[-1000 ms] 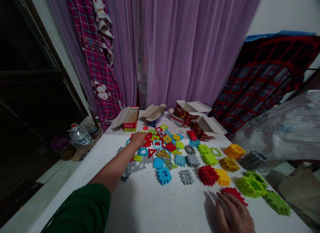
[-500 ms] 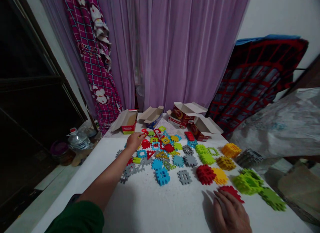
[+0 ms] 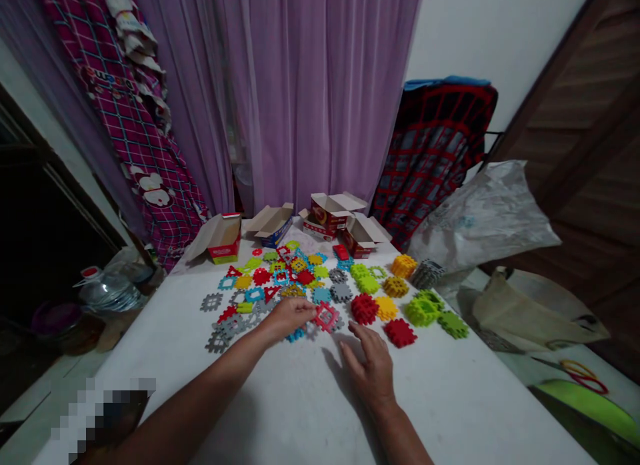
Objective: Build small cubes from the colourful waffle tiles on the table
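The left hand [image 3: 293,316] has its grip pressed together, a red frame tile [image 3: 326,316] at 3 o'clock; the right hand [image 3: 371,372] has its grip spread, a red block [image 3: 365,309] at 12 o'clock, both on the desk [image 3: 450,398].

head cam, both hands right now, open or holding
left hand: curled beside a red frame tile, cannot tell if holding anything
right hand: open, holding nothing

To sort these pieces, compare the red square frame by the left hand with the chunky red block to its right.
The red square frame is thin and flat with an open centre; the red block is thick and bulky, with no open centre showing. The frame sits right beside the left hand, while the block lies nearer the right hand. Both are red with notched edges.
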The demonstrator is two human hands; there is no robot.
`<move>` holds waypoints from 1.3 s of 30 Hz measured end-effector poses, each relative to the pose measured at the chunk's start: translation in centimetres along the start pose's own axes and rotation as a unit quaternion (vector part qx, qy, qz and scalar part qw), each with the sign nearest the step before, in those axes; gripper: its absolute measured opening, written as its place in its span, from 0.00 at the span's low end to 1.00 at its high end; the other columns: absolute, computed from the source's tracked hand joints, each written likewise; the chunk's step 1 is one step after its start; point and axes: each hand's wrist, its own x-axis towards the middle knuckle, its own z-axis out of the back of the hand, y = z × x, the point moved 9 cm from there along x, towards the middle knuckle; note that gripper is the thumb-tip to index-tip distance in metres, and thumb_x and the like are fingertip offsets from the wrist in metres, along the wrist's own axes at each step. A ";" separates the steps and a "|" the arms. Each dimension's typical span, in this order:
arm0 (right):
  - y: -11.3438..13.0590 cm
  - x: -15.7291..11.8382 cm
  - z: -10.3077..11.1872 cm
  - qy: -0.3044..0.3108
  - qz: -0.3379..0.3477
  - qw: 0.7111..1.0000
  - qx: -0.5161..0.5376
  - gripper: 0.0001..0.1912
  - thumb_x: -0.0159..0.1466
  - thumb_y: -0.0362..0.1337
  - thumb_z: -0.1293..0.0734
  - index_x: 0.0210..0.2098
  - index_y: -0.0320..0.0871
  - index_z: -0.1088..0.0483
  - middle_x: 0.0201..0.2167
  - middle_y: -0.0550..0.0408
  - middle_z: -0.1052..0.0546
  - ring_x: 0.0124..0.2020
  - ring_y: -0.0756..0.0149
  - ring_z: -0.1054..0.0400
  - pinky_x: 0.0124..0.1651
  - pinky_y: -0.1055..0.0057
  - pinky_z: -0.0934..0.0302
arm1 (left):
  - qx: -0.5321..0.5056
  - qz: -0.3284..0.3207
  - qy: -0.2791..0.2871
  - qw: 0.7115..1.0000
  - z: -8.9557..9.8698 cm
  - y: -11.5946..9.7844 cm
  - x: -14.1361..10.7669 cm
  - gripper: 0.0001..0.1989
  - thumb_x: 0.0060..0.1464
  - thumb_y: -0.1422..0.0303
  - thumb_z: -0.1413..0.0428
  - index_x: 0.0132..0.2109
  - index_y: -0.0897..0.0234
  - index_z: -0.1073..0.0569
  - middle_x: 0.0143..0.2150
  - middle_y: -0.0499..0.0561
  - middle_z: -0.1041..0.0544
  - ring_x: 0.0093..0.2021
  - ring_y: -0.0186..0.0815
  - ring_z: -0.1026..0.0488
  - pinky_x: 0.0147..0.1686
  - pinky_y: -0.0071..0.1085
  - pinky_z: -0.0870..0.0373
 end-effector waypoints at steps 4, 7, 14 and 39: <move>0.3 0.1 0.5 -0.001 -0.002 1.000 0.012 0.16 0.66 0.44 0.34 0.51 0.44 0.31 0.41 0.49 0.20 0.41 0.60 0.26 0.41 0.63 0.34 | 0.012 -0.007 0.020 1.000 -2.2 -0.2 0.0 0.17 0.41 0.57 0.36 0.34 0.67 0.20 0.25 0.47 0.23 0.22 0.28 0.32 0.24 0.24 0.40; 0.1 -0.1 0.8 0.001 -0.003 1.000 0.008 0.16 0.65 0.44 0.32 0.49 0.44 0.30 0.40 0.50 0.21 0.40 0.60 0.26 0.41 0.64 0.35 | 0.020 0.002 0.030 0.999 -3.0 -0.2 -0.1 0.17 0.42 0.58 0.36 0.35 0.67 0.19 0.26 0.48 0.23 0.22 0.28 0.32 0.23 0.24 0.40; -0.4 -0.2 1.1 -0.009 -0.022 1.000 -0.003 0.15 0.63 0.43 0.32 0.48 0.44 0.30 0.39 0.50 0.21 0.38 0.61 0.27 0.39 0.65 0.35 | 0.016 0.027 0.035 0.999 -3.9 -0.1 -0.4 0.17 0.42 0.58 0.37 0.37 0.66 0.20 0.28 0.48 0.21 0.21 0.26 0.32 0.21 0.22 0.42; -3.3 0.9 1.3 -0.015 -0.109 0.993 0.036 0.10 0.67 0.39 0.38 0.40 0.43 0.25 0.32 0.51 0.21 0.31 0.65 0.28 0.36 0.69 0.33 | -0.043 0.053 0.070 0.995 -6.0 -0.8 -1.7 0.20 0.38 0.56 0.38 0.36 0.63 0.31 0.30 0.47 0.22 0.23 0.27 0.29 0.18 0.21 0.46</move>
